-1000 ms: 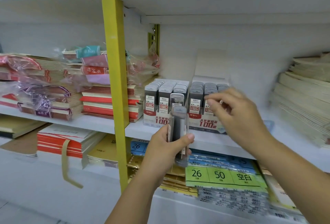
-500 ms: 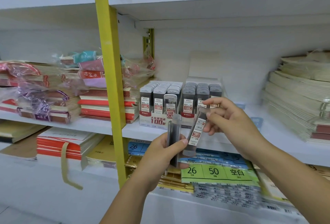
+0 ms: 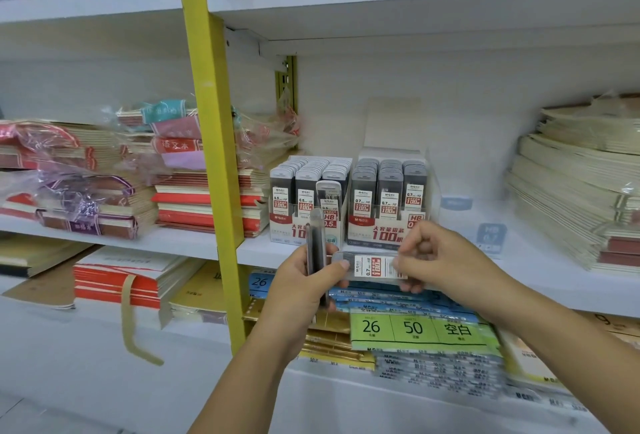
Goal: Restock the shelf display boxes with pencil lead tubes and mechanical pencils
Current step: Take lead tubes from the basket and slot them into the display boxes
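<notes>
Left hand (image 3: 298,291) gripped the upright lead tubes (image 3: 316,243), fingers curled round them. Count unclear, lower ends hidden in the palm. Right hand (image 3: 446,260) pinched a single tube (image 3: 367,265) lying sideways. Its 0.7 label was readable, its right end covered by blurred fingertips. Both hands were held before the 0.5 box (image 3: 287,229) and 0.7 box (image 3: 384,233) on the shelf (image 3: 519,267). The upright tubes blocked part of the 0.5 box's print.

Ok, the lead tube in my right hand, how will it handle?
Probably stiff and light: the lead tube lies level, pinched at one end by the right hand. Its glossy clear plastic may be slippery.
</notes>
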